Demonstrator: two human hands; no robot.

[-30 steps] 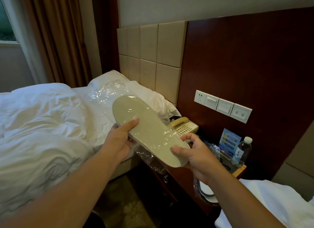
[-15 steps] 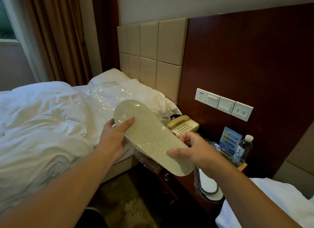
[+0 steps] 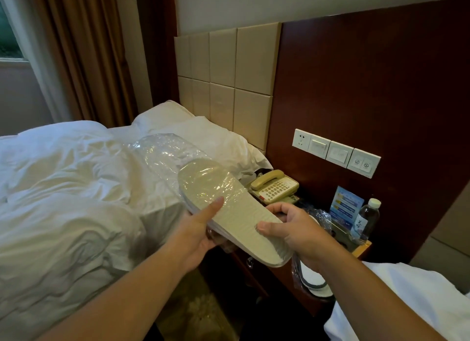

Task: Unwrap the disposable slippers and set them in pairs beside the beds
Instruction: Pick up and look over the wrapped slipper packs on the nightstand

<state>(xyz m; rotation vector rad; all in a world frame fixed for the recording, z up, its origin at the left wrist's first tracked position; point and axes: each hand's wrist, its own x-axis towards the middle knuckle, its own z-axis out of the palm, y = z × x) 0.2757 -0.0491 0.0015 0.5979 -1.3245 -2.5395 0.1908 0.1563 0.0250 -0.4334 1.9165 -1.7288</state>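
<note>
Slippers (image 3: 236, 213), a flat stacked pair with the pale ribbed sole facing up, are held in mid-air over the gap between the bed (image 3: 63, 200) and the nightstand (image 3: 363, 248), half out of a clear plastic wrapper (image 3: 165, 152). They look light and thin, stiff enough to stay flat yet likely to bend if pinched hard; the film looks slick and crinkly, so it should slide off with a gentle pull. The bare heel end and the long edges seem the best places to hold.

Left hand (image 3: 195, 235) grips the near edge at mid-length, thumb pressed on the sole, fingers curled beneath and hidden. Right hand (image 3: 300, 235) clamps the heel end, thumb on top, fingers (image 3: 276, 208) wrapped over the far edge. A second wrapped pair (image 3: 314, 279) hangs off the nightstand's edge.
</note>
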